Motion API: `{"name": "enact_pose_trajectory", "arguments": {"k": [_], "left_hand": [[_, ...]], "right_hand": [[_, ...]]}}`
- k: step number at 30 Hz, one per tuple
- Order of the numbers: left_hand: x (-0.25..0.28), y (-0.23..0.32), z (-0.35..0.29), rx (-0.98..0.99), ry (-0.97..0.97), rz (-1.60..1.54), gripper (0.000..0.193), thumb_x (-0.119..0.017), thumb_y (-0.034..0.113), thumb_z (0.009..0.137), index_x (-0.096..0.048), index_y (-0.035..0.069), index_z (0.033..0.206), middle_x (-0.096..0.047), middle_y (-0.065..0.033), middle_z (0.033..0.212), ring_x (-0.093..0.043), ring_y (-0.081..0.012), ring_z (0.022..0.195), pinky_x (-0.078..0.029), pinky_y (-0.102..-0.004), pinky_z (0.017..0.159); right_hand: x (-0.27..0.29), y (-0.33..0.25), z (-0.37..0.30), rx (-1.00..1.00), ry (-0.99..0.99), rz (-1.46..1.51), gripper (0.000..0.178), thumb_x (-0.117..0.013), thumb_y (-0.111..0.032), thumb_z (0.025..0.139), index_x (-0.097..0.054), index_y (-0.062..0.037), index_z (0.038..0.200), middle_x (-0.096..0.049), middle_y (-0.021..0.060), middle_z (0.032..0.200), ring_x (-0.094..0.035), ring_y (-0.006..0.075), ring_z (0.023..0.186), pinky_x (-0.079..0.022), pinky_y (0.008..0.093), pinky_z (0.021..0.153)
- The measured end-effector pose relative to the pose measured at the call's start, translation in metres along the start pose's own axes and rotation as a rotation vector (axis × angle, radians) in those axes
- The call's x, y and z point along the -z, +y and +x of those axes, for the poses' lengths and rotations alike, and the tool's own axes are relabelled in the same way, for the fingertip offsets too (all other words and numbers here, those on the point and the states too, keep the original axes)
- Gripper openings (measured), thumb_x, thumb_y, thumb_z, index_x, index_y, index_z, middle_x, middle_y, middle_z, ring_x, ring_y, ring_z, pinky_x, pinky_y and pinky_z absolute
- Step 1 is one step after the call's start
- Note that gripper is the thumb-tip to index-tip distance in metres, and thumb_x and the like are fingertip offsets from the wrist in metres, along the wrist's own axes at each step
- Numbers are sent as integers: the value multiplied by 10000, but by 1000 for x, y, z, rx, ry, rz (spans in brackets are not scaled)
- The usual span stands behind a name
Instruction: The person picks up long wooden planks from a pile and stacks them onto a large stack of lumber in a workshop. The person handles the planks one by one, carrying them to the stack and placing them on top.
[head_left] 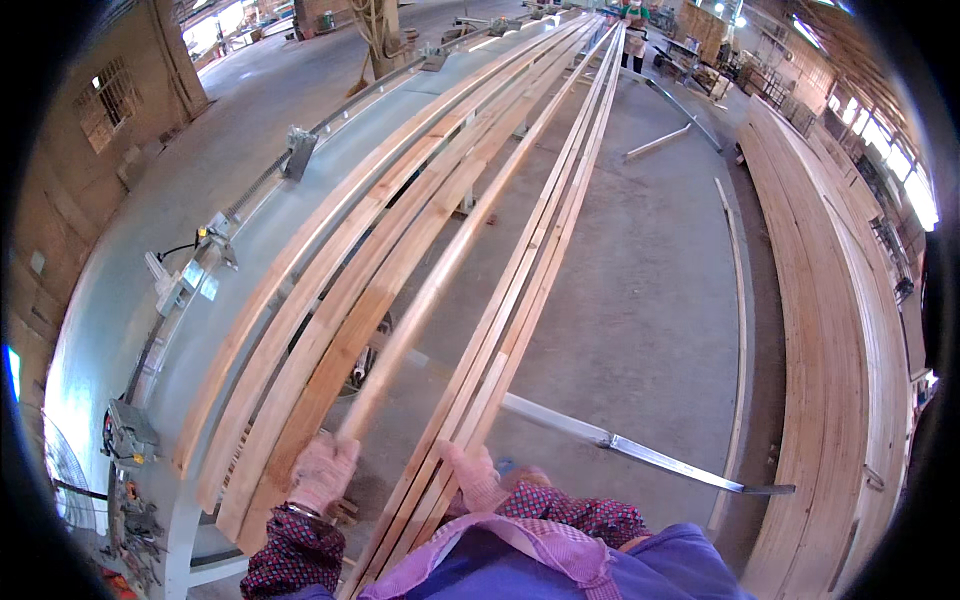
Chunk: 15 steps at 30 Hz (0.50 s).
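My left hand, in a pale pink glove, is closed around the near end of a single long wooden strip, which looks slightly blurred. My right hand, gloved alike, grips the side of a bundle of long narrow wooden strips. Its thumb lies over their edge, and the other fingers are mostly hidden. The bundle runs past my body at the bottom and far away toward the top. Left of the single strip, several long wooden boards lie side by side, the nearest one right beside my left hand.
A long pale machine table with clamp-like fittings runs along the left. A metal bar juts out at right, before a stack of long boards. Another person stands at the strips' far end. A post rises behind.
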<state>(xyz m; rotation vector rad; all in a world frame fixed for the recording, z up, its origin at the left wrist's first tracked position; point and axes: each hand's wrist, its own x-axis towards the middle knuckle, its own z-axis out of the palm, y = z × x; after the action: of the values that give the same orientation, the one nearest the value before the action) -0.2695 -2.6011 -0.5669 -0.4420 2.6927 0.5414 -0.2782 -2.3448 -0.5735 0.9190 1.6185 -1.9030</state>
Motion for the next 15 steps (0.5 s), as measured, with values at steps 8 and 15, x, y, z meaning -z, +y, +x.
{"name": "enact_pose_trajectory", "arguments": {"k": [8, 15], "left_hand": [[-32, 1, -30, -249, -542, -691, 556, -532, 431, 911, -555, 11, 1274, -632, -203, 1174, -592, -327, 1111, -436, -383, 986], [-23, -34, -79, 354, -1018, -1613, 726, -549, 541, 882, -438, 30, 1385, -572, -147, 1297, -590, -272, 1132, -459, -392, 997]], "right_hand": [[1, 41, 36, -17, -116, 139, 627, -755, -416, 768, -531, -27, 1206, -647, 133, 1072, -631, 243, 979, -514, 368, 843], [-8, 32, 23, 91, 34, -21, 616, -745, -414, 775, -540, -9, 1191, -653, 126, 1057, -624, 242, 990, -484, 382, 889]]}}
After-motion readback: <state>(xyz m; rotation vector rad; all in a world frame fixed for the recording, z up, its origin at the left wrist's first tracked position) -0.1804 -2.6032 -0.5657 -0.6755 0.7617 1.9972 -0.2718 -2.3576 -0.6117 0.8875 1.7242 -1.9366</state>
